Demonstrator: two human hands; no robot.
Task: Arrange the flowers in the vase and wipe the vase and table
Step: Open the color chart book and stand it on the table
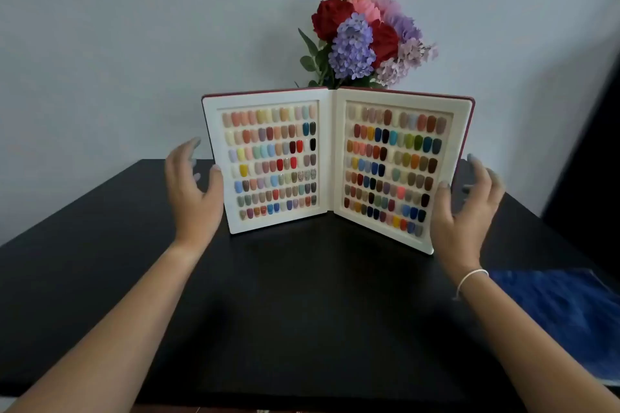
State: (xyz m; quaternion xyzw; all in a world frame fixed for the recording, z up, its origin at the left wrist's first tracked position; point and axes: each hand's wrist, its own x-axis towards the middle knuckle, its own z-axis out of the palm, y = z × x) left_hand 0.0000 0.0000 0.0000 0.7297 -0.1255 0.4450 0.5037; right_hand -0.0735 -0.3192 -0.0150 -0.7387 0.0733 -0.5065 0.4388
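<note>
Flowers [364, 33] are seen at the back of the black table [302, 295], against the pale wall [134, 27]: red roses, purple and lilac hydrangea-like heads, a pink bloom and a cream one at the top, with green leaves on the left side. Their lower stems and any vase are hidden by a nail colour swatch book [335, 164], which is stood upright and opened like a screen just in front of them. Its dark red cover is shown only as a thin edge; its two white inner pages are filled with rows of coloured nail tips. A blue cloth [563, 315] is laid on the table at the near right corner.

The left hand [193, 191] is held beside the book's left page, fingers spread wide and nothing gripped; whether the thumb touches the page edge cannot be told. The right hand [464, 211] is held at the outer edge of the right page, likewise spread open and empty, with a thin white bracelet [471, 278] worn at the wrist. The flowers are placed beyond and above both hands, between them, well apart from either, with the book in the way.
</note>
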